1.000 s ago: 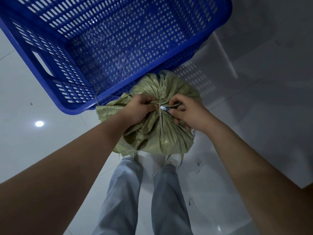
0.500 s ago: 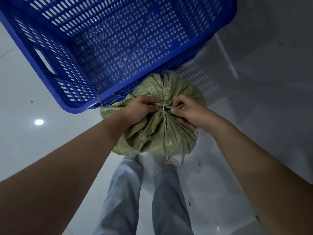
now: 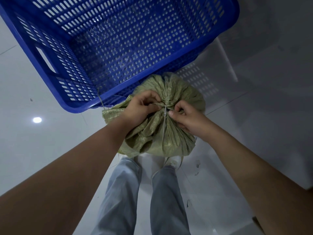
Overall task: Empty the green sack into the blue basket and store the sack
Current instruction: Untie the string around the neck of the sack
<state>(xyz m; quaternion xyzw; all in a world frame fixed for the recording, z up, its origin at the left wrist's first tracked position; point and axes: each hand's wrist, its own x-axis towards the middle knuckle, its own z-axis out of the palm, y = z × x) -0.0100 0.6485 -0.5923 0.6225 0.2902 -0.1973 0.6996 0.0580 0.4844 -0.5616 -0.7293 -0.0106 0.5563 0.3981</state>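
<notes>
A full green woven sack (image 3: 169,141) stands on the floor right in front of my feet, its neck gathered and bound by a pale tie (image 3: 164,116). My left hand (image 3: 142,107) grips the bunched neck on the left side. My right hand (image 3: 186,117) pinches the cloth and the tie at the knot from the right. Just beyond the sack sits the blue perforated plastic basket (image 3: 81,107), with nothing inside it; its near rim touches or nearly touches the sack's far side.
The floor is glossy white tile (image 3: 42,141) with a ceiling light reflected at the left. My legs in light jeans (image 3: 122,192) stand directly behind the sack. A brown cardboard corner (image 3: 259,226) shows at the lower right.
My hands have shifted slightly on the sack's neck, the right thumb now lower at the tie. The small dark item seen earlier at my right fingertips no longer shows.
</notes>
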